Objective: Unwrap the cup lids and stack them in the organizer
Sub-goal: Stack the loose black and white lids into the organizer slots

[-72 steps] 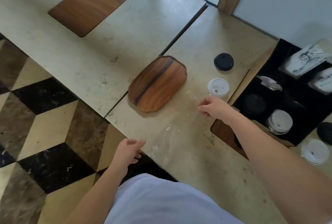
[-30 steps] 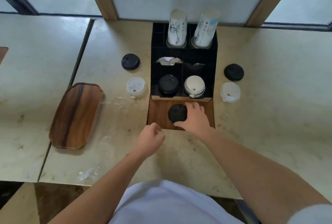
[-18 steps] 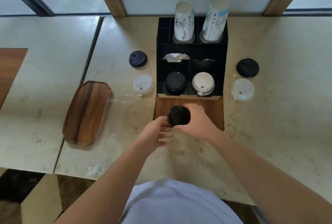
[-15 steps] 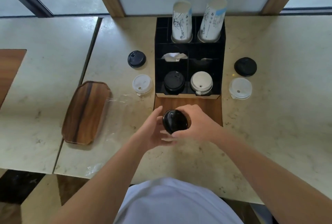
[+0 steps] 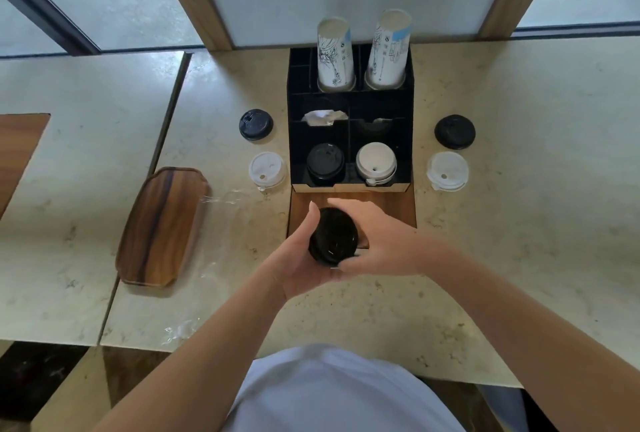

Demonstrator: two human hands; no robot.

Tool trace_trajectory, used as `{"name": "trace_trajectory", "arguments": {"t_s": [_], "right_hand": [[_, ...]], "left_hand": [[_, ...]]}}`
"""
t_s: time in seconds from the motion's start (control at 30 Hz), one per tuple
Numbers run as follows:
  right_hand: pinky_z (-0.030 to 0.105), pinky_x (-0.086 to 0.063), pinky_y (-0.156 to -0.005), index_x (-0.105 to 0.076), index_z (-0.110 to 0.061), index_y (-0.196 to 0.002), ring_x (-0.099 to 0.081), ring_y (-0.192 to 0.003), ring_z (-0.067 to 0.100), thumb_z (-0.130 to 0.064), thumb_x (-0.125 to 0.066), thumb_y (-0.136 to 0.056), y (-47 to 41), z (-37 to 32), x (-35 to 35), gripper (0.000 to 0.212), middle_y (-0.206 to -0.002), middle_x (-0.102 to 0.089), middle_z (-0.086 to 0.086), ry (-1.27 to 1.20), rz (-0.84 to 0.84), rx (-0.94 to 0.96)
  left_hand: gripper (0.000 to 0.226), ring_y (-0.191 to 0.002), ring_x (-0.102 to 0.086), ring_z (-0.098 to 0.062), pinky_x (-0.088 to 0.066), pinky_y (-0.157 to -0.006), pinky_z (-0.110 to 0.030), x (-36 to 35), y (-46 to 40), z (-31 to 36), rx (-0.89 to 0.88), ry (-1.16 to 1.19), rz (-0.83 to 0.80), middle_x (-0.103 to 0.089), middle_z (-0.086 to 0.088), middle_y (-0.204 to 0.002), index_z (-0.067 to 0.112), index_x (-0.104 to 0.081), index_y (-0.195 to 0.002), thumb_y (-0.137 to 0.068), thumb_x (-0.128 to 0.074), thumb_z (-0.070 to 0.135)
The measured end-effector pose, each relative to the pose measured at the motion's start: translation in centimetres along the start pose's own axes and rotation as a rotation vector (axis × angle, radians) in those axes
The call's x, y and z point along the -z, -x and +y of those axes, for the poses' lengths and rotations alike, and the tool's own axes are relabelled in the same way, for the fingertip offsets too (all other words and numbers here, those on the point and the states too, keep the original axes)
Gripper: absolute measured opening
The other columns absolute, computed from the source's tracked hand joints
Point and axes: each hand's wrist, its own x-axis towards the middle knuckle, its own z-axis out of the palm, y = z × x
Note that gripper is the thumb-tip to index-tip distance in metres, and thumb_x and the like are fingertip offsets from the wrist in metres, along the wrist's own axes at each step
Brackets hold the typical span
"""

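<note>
A wrapped stack of black cup lids point(image 5: 333, 241) is held above the counter in front of the black organizer point(image 5: 408, 119). My left hand point(image 5: 299, 260) cups it from the left and below. My right hand point(image 5: 382, 241) grips it from the right. The organizer's front compartments hold a stack of black lids point(image 5: 325, 163) and a stack of white lids point(image 5: 375, 163). On the counter to its left lie a black lid stack point(image 5: 255, 124) and a white lid stack point(image 5: 266, 168). On its right lie a black lid stack point(image 5: 454, 131) and a white lid stack point(image 5: 447, 171).
Two upside-down paper cup stacks point(image 5: 334, 53) point(image 5: 389, 50) stand in the organizer's back row, with crumpled paper point(image 5: 323, 118) in a middle slot. A wooden tray point(image 5: 162, 227) lies at the left, with clear plastic wrap point(image 5: 221, 223) beside it. A wooden inlay point(image 5: 391, 206) sits under my hands.
My view swung from the left table to the organizer. My right hand picked the black lid stack off the wooden inlay, and my left hand came in and took hold of it too.
</note>
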Motion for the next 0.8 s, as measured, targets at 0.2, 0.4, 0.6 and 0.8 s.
{"name": "trace_trajectory", "arguments": {"t_s": [0.2,0.4,0.6,0.8], "right_hand": [[0.043,-0.044,-0.111,-0.036,-0.033,-0.149,-0.041,-0.132,0.008,-0.058,-0.078,-0.066,0.7,-0.4,-1.6,0.096,-0.143,-0.047,-0.014,0.011,0.222,-0.072],[0.046,-0.037,-0.112,-0.037,-0.032,-0.149,-0.036,-0.133,0.012,-0.053,-0.081,-0.066,1.6,0.0,-1.0,0.096,-0.141,-0.05,-0.015,0.119,0.211,-0.008],[0.018,-0.046,-0.097,-0.035,-0.037,-0.15,-0.042,-0.129,-0.003,-0.052,-0.089,-0.062,1.6,3.4,0.5,0.104,-0.136,-0.049,-0.028,-0.139,0.138,-0.08],[0.025,-0.052,-0.088,-0.068,-0.035,-0.118,-0.068,-0.099,0.003,-0.071,-0.08,-0.065,0.0,11.8,8.5,0.065,-0.107,-0.071,-0.018,-0.305,0.329,-0.418]], "left_hand": [[0.085,-0.127,-0.062,-0.032,-0.055,-0.098,-0.041,-1.9,-0.3,-1.0,-0.171,0.045,0.044,-0.065,-0.019,-0.136,0.008,-0.061,-0.138,-0.078,-0.073,0.067],[0.093,-0.131,-0.057,-0.038,-0.046,-0.108,-0.054,-2.3,-1.0,-0.4,-0.042,0.192,0.054,-0.058,-0.02,-0.145,0.009,-0.06,-0.14,-0.076,-0.069,0.075],[0.062,-0.107,-0.071,-0.039,-0.058,-0.082,-0.045,-4.1,-3.6,0.1,0.034,0.188,0.234,-0.07,-0.02,-0.127,0.008,-0.07,-0.127,-0.084,-0.073,0.053],[0.058,-0.111,-0.068,-0.041,-0.054,-0.083,-0.046,-4.8,-7.2,1.5,0.038,0.247,0.208,-0.068,-0.019,-0.13,0.008,-0.072,-0.122,-0.075,-0.072,0.042]]}}
